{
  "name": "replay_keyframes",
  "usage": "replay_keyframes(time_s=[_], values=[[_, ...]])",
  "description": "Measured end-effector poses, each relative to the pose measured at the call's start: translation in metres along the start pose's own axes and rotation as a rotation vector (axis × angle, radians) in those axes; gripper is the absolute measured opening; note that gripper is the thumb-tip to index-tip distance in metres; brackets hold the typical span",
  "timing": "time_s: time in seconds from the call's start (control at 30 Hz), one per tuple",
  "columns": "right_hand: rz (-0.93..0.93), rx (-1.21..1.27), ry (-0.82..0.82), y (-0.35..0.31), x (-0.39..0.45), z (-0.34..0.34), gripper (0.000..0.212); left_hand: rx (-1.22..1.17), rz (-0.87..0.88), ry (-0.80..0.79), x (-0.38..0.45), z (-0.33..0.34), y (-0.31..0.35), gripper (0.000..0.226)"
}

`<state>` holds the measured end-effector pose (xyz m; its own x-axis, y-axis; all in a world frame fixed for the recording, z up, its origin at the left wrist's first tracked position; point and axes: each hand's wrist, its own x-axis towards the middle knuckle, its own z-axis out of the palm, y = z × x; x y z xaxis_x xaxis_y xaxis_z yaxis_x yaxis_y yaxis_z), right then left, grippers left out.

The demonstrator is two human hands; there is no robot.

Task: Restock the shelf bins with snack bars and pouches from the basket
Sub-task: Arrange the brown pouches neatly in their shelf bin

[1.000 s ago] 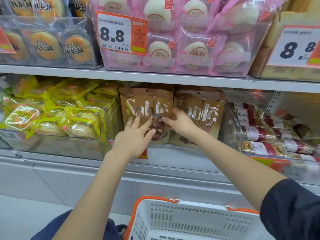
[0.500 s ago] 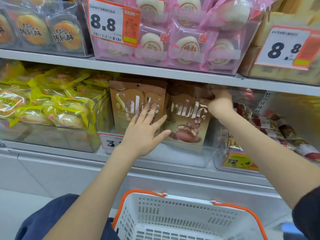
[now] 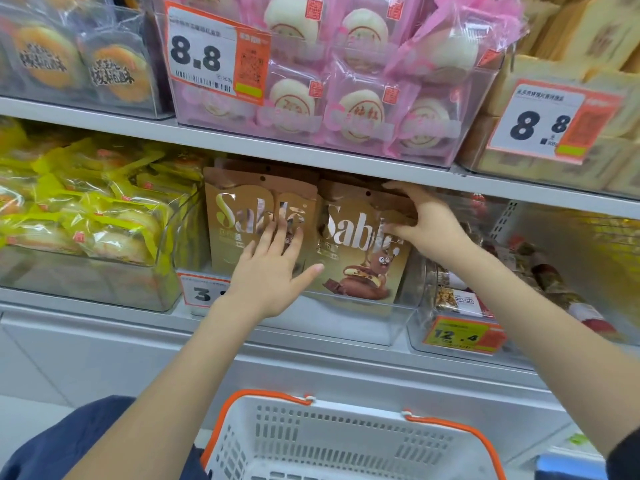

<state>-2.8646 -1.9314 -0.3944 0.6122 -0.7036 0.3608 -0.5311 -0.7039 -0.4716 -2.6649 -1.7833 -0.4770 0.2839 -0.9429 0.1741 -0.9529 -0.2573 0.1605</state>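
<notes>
- Two brown Sablé pouches stand upright, side by side, in the clear middle bin on the lower shelf: the left pouch and the right pouch, with more of the same kind behind them.
- The left hand lies flat, fingers straight and spread, pressing the face of the left pouch, its thumb reaching across to the right pouch.
- The right hand pinches the top right corner of the right pouch, thumb in front and fingers curled over the top edge, just under the upper shelf.
- These pouches look light, with soft, crinkly, fairly slick film; they will likely buckle or tip if pushed mid-face.
- The stiffer sealed top band and the side seams seem the best places to take hold.
- The white basket with orange rim sits below the shelf; what can be seen of it shows no stock.
</notes>
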Motion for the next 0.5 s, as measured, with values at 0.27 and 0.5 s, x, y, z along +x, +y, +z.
replay_keyframes(time_s=[0.27,0.5], values=[[-0.083,-0.060,0.079,-0.0032,-0.0029,0.0043,0.026,0.016,0.063,0.039,-0.0039,-0.0017,-0.0005,0.098],[-0.037,-0.203,0.094,-0.0076,0.0035,0.0053,0.023,0.015,0.056,0.042,-0.0037,-0.0021,0.0008,0.095]])
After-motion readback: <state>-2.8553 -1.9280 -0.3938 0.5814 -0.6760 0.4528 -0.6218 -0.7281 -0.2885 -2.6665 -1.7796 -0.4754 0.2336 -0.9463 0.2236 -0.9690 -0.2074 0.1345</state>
